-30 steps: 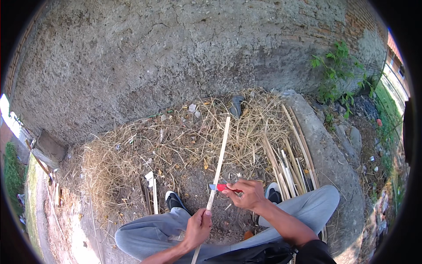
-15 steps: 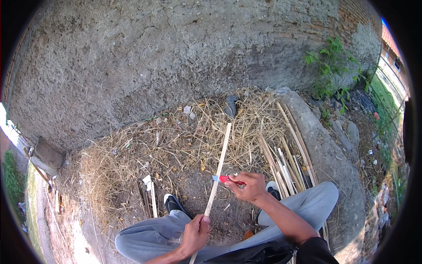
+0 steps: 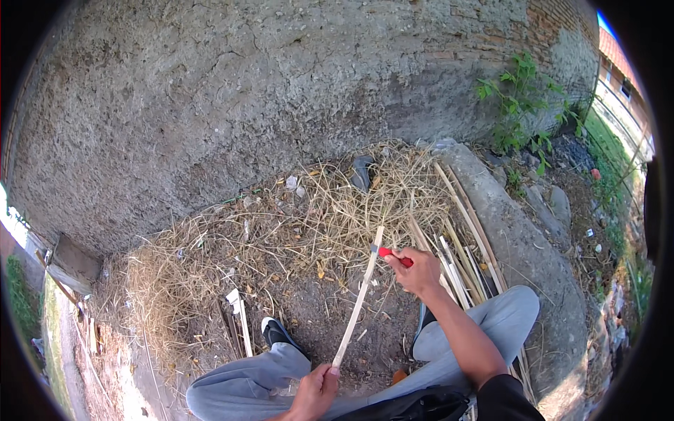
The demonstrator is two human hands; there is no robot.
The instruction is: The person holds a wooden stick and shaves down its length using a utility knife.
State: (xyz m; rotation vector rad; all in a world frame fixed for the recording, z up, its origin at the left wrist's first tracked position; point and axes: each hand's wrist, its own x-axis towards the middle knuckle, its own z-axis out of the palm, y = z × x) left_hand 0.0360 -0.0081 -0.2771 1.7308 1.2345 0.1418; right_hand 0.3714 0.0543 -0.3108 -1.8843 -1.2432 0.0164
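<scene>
Through my feed, my left hand (image 3: pixel 316 391) is clamped on the near part of the pale strip (image 3: pixel 360 298), slanting over the dirt (image 3: pixel 316 302); it looks light, springy, splintery, best held there, clear of the red-handled knife (image 3: pixel 385 252) gripped in my right hand (image 3: pixel 418 272) by its far end.

I see the left hand (image 3: pixel 315 393) gripping 1 pale strip (image 3: pixel 358 305), the right hand (image 3: pixel 421 272) a red knife (image 3: pixel 387 252) near its far end.

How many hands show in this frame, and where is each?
2. The left hand grips the pale strip low in the picture; the right hand, higher and further right, holds a red-handled knife near the strip's far end. No other hand shows.
</scene>
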